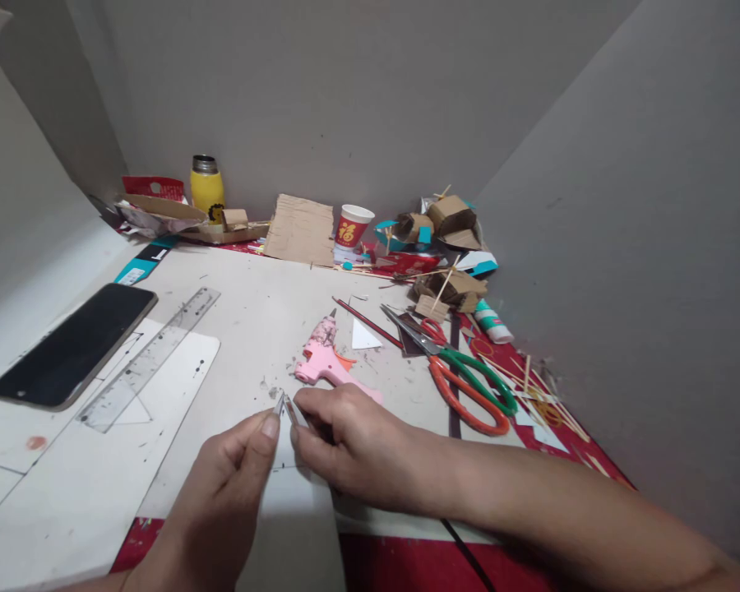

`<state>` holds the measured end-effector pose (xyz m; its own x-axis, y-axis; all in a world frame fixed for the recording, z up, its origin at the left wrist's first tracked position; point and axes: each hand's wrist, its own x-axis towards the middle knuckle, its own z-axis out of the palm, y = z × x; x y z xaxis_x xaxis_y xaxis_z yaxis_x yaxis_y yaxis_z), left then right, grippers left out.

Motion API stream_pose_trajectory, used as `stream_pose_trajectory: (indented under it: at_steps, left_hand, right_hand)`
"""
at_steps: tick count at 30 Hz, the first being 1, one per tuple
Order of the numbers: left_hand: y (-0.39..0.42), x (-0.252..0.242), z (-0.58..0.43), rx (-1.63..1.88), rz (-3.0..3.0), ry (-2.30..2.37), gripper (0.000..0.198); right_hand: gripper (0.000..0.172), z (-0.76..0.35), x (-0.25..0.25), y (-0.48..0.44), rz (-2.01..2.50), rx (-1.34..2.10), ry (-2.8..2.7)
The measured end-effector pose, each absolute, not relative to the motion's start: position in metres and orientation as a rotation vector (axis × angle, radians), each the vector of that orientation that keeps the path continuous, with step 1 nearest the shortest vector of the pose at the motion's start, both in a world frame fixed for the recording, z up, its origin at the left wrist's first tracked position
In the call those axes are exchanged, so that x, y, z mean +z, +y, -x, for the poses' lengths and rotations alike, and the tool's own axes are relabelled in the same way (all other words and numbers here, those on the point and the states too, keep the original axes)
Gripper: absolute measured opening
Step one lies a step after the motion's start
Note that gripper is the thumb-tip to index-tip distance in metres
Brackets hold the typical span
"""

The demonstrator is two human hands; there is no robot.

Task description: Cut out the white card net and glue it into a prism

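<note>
My left hand [238, 464] is closed, thumb and forefinger pinching a small pale piece [279, 404] with a pointed top. Close beside it, my right hand [358, 440] pinches a small narrow piece [292, 409] with a brownish face and light edges. The tips of the two pieces nearly meet; whether they touch I cannot tell. Below both hands lies a white sheet [299, 526] with a drawn line. Just beyond the right hand rests a pink glue gun [324, 358], its nozzle pointing away from me.
Scissors [469, 370] with red and green handles lie right, near a pencil [367, 322] and a white paper triangle [365, 335]. At left are a phone [74, 345] and a clear ruler [151, 358]. Cardboard [300, 228], a paper cup [353, 226] and a yellow bottle [207, 189] stand behind.
</note>
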<state>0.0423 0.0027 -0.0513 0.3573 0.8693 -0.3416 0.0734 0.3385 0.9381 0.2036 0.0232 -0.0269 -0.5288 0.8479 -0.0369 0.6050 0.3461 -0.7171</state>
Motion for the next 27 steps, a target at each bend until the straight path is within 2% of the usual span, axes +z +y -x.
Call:
stream_pose_trajectory:
  at_steps: [8,15,23,27]
  left_hand:
    - [0.006,-0.052,-0.041,0.695,-1.259,1.112,0.034]
    - [0.008,-0.051,-0.041,0.666,-1.289,1.039,0.02]
    - [0.009,-0.05,-0.04,0.637,-1.245,0.995,0.026]
    - [0.015,-0.047,-0.039,0.574,-1.155,0.977,0.025]
  right_hand:
    - [0.029,-0.204,-0.031,0.025,1.324,0.975,-2.253]
    - [0.029,-0.202,-0.03,0.026,1.36,0.962,-2.232]
    - [0.027,-0.204,-0.032,0.026,1.368,0.972,-2.233]
    - [0.021,-0.205,-0.032,0.027,1.378,0.979,-2.236]
